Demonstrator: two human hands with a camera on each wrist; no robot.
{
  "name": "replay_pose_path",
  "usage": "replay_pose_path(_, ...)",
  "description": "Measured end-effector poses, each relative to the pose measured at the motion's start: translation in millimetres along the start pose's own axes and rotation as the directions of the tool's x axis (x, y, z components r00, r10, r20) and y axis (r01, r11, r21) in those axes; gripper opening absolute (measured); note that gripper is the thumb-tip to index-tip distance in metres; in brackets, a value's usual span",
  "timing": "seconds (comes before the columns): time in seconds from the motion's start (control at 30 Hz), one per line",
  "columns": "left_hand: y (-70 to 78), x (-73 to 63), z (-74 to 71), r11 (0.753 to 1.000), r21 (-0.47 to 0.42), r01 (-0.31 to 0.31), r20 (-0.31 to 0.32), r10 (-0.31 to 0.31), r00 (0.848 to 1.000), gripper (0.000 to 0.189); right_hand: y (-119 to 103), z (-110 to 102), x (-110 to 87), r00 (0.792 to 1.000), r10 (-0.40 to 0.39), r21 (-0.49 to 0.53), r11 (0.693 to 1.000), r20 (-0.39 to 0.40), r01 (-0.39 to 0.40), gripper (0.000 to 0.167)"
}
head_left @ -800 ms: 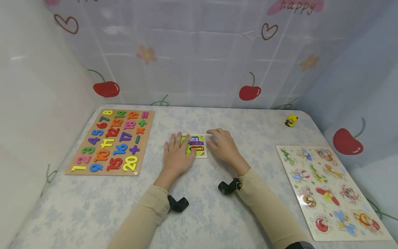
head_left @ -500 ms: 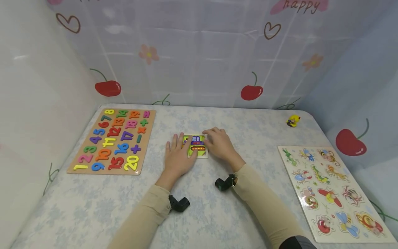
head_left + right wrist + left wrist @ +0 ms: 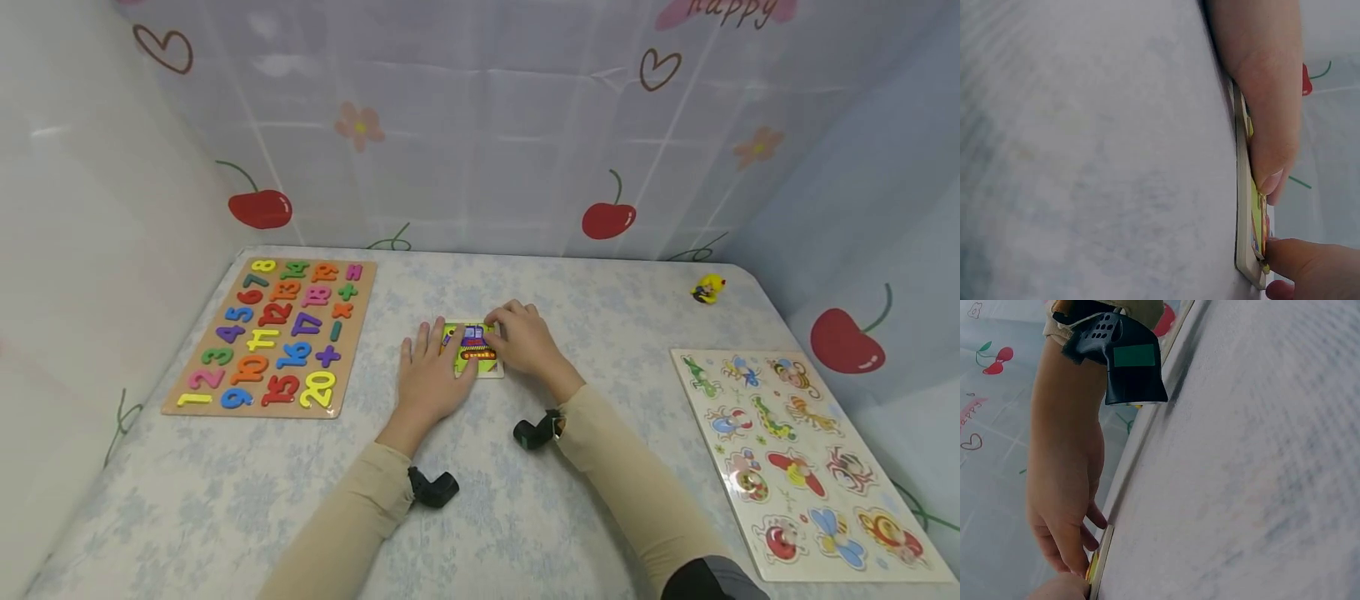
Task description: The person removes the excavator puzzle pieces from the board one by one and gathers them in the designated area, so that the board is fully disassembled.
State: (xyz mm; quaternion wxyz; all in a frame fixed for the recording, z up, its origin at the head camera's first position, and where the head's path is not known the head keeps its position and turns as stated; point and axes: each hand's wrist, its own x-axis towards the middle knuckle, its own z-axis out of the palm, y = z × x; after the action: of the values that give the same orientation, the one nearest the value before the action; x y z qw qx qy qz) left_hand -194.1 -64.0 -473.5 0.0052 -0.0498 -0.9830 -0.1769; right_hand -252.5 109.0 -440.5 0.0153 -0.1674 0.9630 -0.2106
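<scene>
A small square jigsaw puzzle (image 3: 476, 354) with a purple bulldozer on green lies in the middle of the table. Over its left side my left hand (image 3: 430, 381) rests with fingers spread, the thumb lying across the picture. My right hand (image 3: 529, 342) is at the upper right part of the puzzle, its thumb and forefinger curled in on a piece there. In the right wrist view, the right hand's fingertips meet the puzzle's (image 3: 1241, 219) coloured pieces from below right, and the left thumb presses from above. The right hand's fingers (image 3: 1071, 547) also reach down at the puzzle in the left wrist view.
On the left lies a wooden number board (image 3: 349, 346) with coloured numerals. A white insect puzzle board (image 3: 817, 446) lies at the right. A small yellow toy figure (image 3: 708, 288) stands at the back right. Black wrist cameras (image 3: 432, 488) stick out beneath both wrists.
My right hand has moved left onto the puzzle's right side, and its fingers have closed in there. The left hand stays in place on the puzzle. The view has shifted slightly.
</scene>
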Motion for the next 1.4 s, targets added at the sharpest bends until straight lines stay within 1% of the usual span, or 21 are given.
replay_pose_path(0.2, -1.0, 1.3, 1.7, 1.000, 0.003, -0.003, 0.000, 0.003, 1.000, 0.069, 1, -2, 8.3, 0.999, 0.033, 0.054, 0.998, 0.041, -0.035, 0.023)
replay_pose_path(0.33, -0.5, 0.3, 0.5, 1.000, -0.006, -0.018, -0.023, 0.018, 1.000, 0.068, 2, -4, 12.4, 0.997, 0.044, 0.076, 0.996, 0.069, -0.049, 0.022)
replay_pose_path(0.43, 0.7, -0.9, -1.4, 0.997, -0.021, -0.074, -0.070, 0.073, 0.995, 0.062, 3, -5, 14.8, 0.996, 0.047, 0.082, 0.995, 0.081, -0.054, 0.021)
replay_pose_path(0.53, 2.1, -2.2, -2.5, 0.988, -0.004, -0.156, -0.114, 0.154, 0.981, 0.053, 4, -6, 15.4, 0.995, 0.043, 0.080, 0.996, 0.085, -0.050, 0.020)
replay_pose_path(0.63, 2.6, -3.4, -2.7, 0.976, 0.027, -0.218, -0.124, 0.219, 0.968, 0.047, 4, -8, 15.3, 0.995, 0.036, 0.080, 0.996, 0.088, -0.043, 0.019)
replay_pose_path(0.73, 2.9, -4.0, -2.5, 0.969, 0.041, -0.245, -0.119, 0.248, 0.961, 0.043, 3, -9, 15.1, 0.995, 0.037, 0.082, 0.996, 0.093, -0.044, 0.017)
replay_pose_path(0.93, 3.0, -4.2, -2.2, 0.967, 0.032, -0.254, -0.114, 0.256, 0.960, 0.041, 2, -10, 16.8, 0.994, 0.034, 0.068, 0.997, 0.101, -0.041, 0.016)
replay_pose_path(1.1, 3.4, -5.2, -3.7, 0.968, 0.026, -0.251, -0.101, 0.252, 0.962, 0.041, 3, -11, 20.5, 0.990, 0.044, 0.076, 0.996, 0.135, -0.054, 0.017)
replay_pose_path(1.27, 3.9, -5.5, -4.8, 0.968, 0.029, -0.248, -0.102, 0.250, 0.963, 0.040, 4, -13, 25.4, 0.984, 0.077, 0.156, 0.982, 0.161, -0.103, 0.020)
replay_pose_path(1.4, 3.7, -5.7, -4.7, 0.968, 0.028, -0.249, -0.101, 0.251, 0.963, 0.040, 5, -13, 27.6, 0.981, 0.113, 0.222, 0.964, 0.156, -0.146, 0.017)
